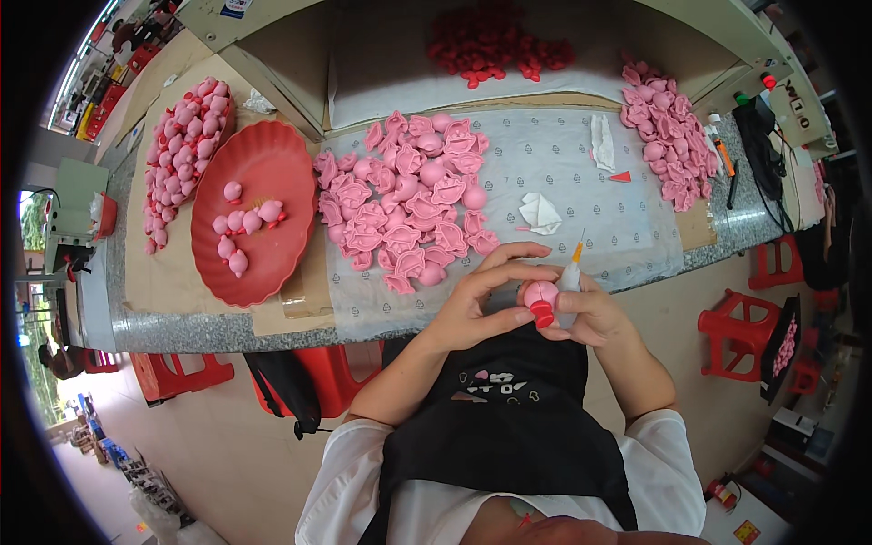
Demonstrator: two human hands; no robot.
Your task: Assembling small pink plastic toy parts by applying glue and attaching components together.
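Note:
Over the table's front edge, my left hand (486, 304) curls its thumb and fingers round a small pink ball-shaped piece (541, 292) with a red base (542, 314). My right hand (595, 313) is closed round a small white squeeze bottle (569, 278). Its orange needle tip points up and away from me. The fingertips of both hands meet around the pink piece, and part of it is covered. A pile of pink petal-like shells and balls (409, 195) lies just beyond my left hand. Crumpled white tissue (540, 213) rests on the sheet past the bottle.
A red scalloped tray (207, 238) with several pink-and-red pieces stands left, beside a heap of similar pieces (186, 136). More pink shells (668, 136) lie far right. Red parts (495, 45) sit inside the box-like shelf. A small red cone (619, 177), pens (724, 156) and cables are at right.

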